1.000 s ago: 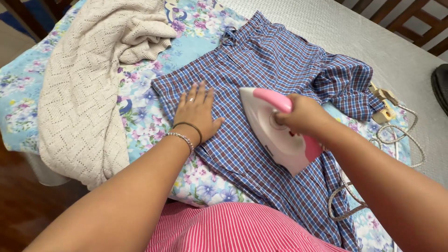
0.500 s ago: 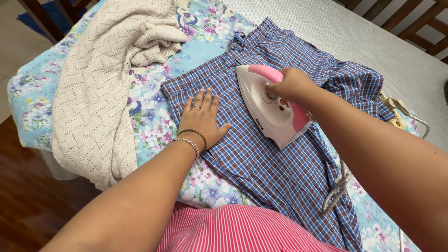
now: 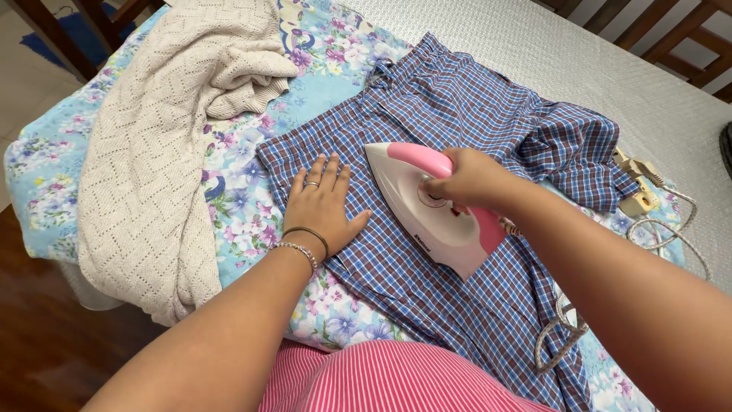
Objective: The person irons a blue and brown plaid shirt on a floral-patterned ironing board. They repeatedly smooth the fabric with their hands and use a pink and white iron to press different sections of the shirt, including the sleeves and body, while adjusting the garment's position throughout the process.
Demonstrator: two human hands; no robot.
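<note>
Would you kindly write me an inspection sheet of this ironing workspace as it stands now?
Surface: floral sheet spread over a grey mat.
Job's things: checked garment lies flat on the sheet; white and pink iron rests soleplate down on it.
Clutter: beige knit heaped at the left, hanging over the edge.
Grippers: left hand pressed flat on the garment beside the iron; right hand closed round the iron's pink handle.
Cables: braided cord loops along the right side; beige plug lies past the garment.
Surroundings: wooden chairs behind, dark wooden floor at the left.
</note>
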